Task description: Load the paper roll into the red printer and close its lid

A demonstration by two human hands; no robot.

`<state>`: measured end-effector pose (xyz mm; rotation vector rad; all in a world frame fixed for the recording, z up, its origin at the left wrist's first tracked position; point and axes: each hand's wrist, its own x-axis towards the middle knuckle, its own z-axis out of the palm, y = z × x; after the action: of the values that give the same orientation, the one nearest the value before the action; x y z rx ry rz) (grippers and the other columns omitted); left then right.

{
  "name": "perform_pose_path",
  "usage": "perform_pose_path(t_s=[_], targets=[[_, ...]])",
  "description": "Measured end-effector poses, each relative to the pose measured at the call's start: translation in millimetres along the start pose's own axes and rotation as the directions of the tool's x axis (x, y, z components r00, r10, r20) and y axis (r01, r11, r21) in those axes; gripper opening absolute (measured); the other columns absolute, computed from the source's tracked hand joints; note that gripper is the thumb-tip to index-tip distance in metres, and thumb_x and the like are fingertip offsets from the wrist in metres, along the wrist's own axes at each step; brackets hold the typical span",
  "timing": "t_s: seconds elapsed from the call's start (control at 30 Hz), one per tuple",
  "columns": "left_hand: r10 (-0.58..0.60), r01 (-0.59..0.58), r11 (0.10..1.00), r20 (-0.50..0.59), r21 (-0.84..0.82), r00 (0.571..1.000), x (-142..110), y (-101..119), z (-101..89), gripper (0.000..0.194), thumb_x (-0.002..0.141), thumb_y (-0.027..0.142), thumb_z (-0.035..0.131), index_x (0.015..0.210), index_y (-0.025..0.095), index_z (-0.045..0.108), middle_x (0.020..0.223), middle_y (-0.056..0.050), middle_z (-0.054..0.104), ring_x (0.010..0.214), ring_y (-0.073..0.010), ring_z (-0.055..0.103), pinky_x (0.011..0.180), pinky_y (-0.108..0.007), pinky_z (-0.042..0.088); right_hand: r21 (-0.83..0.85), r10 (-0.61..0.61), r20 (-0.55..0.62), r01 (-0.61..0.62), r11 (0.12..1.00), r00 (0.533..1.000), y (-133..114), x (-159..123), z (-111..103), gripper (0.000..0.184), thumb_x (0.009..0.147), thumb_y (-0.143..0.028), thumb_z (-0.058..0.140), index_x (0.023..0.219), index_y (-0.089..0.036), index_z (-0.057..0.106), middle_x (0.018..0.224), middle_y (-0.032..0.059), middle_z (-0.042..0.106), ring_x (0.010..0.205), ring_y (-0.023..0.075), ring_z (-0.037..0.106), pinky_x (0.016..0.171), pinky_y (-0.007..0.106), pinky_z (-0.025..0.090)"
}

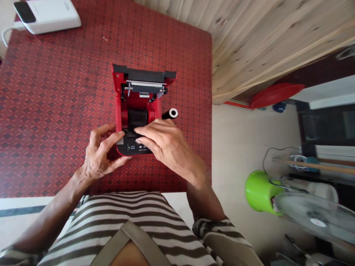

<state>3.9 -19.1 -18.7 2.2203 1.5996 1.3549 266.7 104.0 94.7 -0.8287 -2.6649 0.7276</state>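
Note:
A small red and black printer (119,111), probably for labels or receipts, stands on the table with its lid (149,75) raised. Inside its bay lies a dark, shiny sheet or roll (138,119). My left hand (101,153) holds the printer's near left corner, fingers along the side and thumb by the front edge. My right hand (168,142) reaches over the near right part, with index finger and thumb closed at the bay's front edge. Whatever is between those fingertips is too dark to make out. A black roll with a white end (173,113) lies against the printer's right side.
The table (55,92) has a red patterned cover and ends to the right of the printer. A white device with a cable (52,16) sits at the far left. Wooden panelling (263,29) rises behind. A green bucket (257,190) and a fan (316,218) stand at the right.

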Motion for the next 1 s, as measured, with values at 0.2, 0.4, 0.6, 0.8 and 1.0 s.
perform_pose_path(t_s=[0.2,0.4,0.6,0.8,1.0], targets=[[0.061,-0.06,0.992,-0.007,0.109,0.998,18,4,-24.5,0.087,0.118,0.084,0.083,0.181,0.027,0.066,0.153,-0.016,0.083,0.141,-0.0361,0.083,0.119,-0.054,0.075,0.129,-0.001,-0.185,0.026,0.991,0.983,10,-7,18,0.022,0.132,-0.03,0.076,0.14,-0.022,0.095,0.13,0.0095,0.1,0.119,0.0269,0.091,0.114,0.045,0.067],[0.14,-0.139,0.96,0.014,0.243,0.99,107,-8,-54.6,0.1,0.127,0.092,0.058,0.195,0.018,0.053,0.181,-0.021,0.07,0.17,-0.0429,0.066,0.143,-0.072,0.062,0.068,-0.047,-0.278,0.068,0.995,0.96,11,-10,28,0.024,0.134,-0.027,0.073,0.133,-0.023,0.096,0.122,0.007,0.1,0.111,0.0244,0.088,0.106,0.042,0.066],[0.14,-0.189,0.974,0.317,0.128,0.938,161,-30,-43.7,0.107,0.129,0.096,0.047,0.199,0.015,0.044,0.183,-0.021,0.067,0.171,-0.049,0.069,0.143,-0.08,0.054,-0.099,-0.136,-0.433,0.103,0.99,0.891,2,-15,42,0.029,0.134,-0.017,0.064,0.132,-0.02,0.094,0.123,0.0081,0.099,0.111,0.0234,0.085,0.103,0.041,0.069],[0.235,-0.274,0.952,0.245,0.14,0.941,110,-4,-38.1,0.104,0.121,0.09,0.076,0.2,0.029,0.048,0.176,-0.016,0.077,0.162,-0.0418,0.077,0.143,-0.061,0.055,-0.273,-0.218,-0.54,0.076,0.959,0.813,-3,-19,51,0.03,0.131,-0.013,0.066,0.128,-0.021,0.094,0.125,0.0089,0.098,0.117,0.0241,0.083,0.106,0.04,0.071],[0.251,-0.298,0.933,0.227,0.202,0.941,71,14,-28.4,0.098,0.125,0.088,0.07,0.196,0.024,0.052,0.171,-0.019,0.082,0.164,-0.0401,0.08,0.143,-0.056,0.054,-0.368,-0.266,-0.596,0.036,0.929,0.758,-12,-23,54,0.03,0.131,-0.011,0.065,0.126,-0.019,0.093,0.114,0.0069,0.094,0.112,0.0223,0.081,0.108,0.039,0.066]])
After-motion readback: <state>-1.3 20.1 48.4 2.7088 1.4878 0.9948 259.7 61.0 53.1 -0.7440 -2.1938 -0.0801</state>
